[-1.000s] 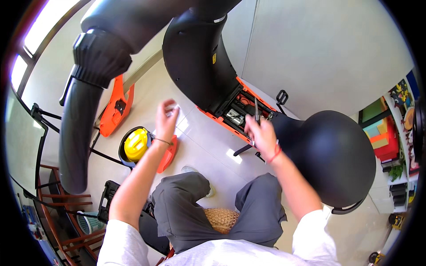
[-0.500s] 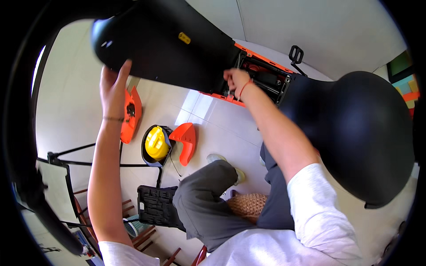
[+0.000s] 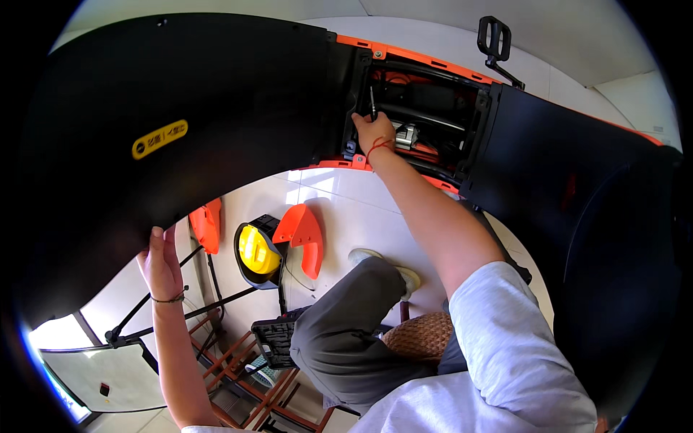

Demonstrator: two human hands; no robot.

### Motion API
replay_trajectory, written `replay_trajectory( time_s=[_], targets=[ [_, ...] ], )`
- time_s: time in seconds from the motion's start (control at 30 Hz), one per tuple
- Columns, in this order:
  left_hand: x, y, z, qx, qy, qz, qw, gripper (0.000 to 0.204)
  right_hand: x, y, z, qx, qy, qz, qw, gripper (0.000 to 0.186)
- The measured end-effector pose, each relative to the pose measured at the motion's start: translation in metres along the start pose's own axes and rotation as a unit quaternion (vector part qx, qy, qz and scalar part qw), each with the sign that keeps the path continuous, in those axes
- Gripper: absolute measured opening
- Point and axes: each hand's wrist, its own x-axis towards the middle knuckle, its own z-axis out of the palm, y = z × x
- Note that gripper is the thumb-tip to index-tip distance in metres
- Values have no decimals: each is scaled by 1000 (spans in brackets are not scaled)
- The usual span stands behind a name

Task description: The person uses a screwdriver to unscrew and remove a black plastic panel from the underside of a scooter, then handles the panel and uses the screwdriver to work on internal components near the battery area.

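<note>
A large black curved body panel [image 3: 238, 86] with a yellow label spans the upper left, beside an open compartment in an orange frame [image 3: 411, 47] holding tubes and metal parts. My right hand [image 3: 373, 133] is closed on a slim tool [image 3: 373, 97] with a metal shaft at the compartment's left side; the shaft points away from me, and its lower part is hidden by my fingers. My left hand [image 3: 160, 263] grips the panel's lower edge, thumb on the surface and fingers partly behind it. A second black panel [image 3: 541, 166] adjoins the compartment on the right.
On the tiled floor [image 3: 346, 216] below are a yellow helmet-like object [image 3: 256, 249] in a black container and orange shell pieces [image 3: 303, 238]. A black pedal [image 3: 494, 40] sticks up at top right. An open black tool case [image 3: 274, 339] and wooden frames [image 3: 224, 361] are at lower left.
The view has swung, bringing the panel and compartment closer. My left hand went from the air onto the panel's edge. My right hand moved to the compartment's left side, still holding a tool.
</note>
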Motion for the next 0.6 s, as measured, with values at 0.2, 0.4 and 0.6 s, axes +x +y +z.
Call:
replay_trajectory(
  time_s=[0.2, 0.4, 0.6],
  targets=[
    [20, -3, 1, 90, 2, -41, 995, 39, -4, -22, 4, -15, 25, -31, 999, 31],
    [24, 13, -7, 222, -88, -19, 971, 30, -10, -20, 3, -123, 29, -85, 988, 27],
    [31, 20, -8, 244, -115, -16, 963, 26, -10, -24, -2, -157, -16, -62, 986, 29]
  ],
)
